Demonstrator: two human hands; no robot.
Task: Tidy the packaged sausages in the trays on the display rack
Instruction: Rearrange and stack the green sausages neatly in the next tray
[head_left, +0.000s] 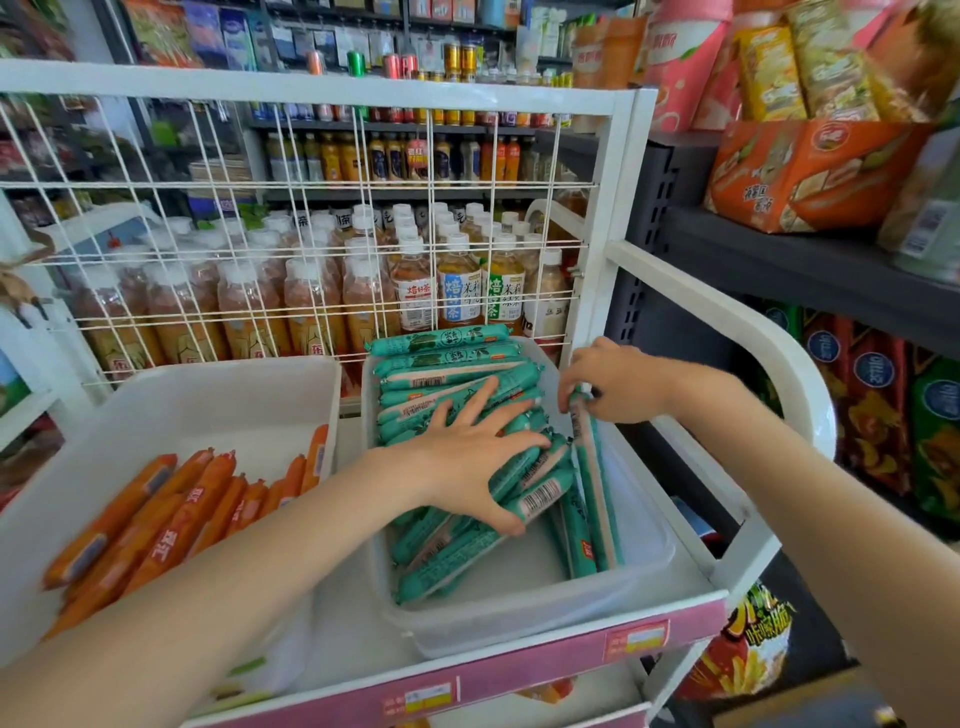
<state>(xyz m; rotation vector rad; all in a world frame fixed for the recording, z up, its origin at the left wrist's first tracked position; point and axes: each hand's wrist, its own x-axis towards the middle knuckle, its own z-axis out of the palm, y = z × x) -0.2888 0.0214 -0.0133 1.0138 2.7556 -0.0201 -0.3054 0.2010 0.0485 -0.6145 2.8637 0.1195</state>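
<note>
Several teal packaged sausages (447, 364) lie piled in the right clear tray (639, 571) on the white display rack (717, 566). My left hand (467, 447) lies spread on the middle of the pile, fingers straight, thumb against a barcoded sausage (540, 493). My right hand (608, 384) pinches the top end of a teal sausage (592, 467) that stands along the tray's right wall. Several orange packaged sausages (171, 509) lie slanted in the left white tray (228, 395).
A white wire grid (332, 208) backs the rack, with bottled tea (457, 280) behind it. The rack's curved white side rail (769, 353) runs to the right of the trays. Dark shelves with snack bags (810, 171) stand further right. A pink price strip (519, 675) fronts the shelf.
</note>
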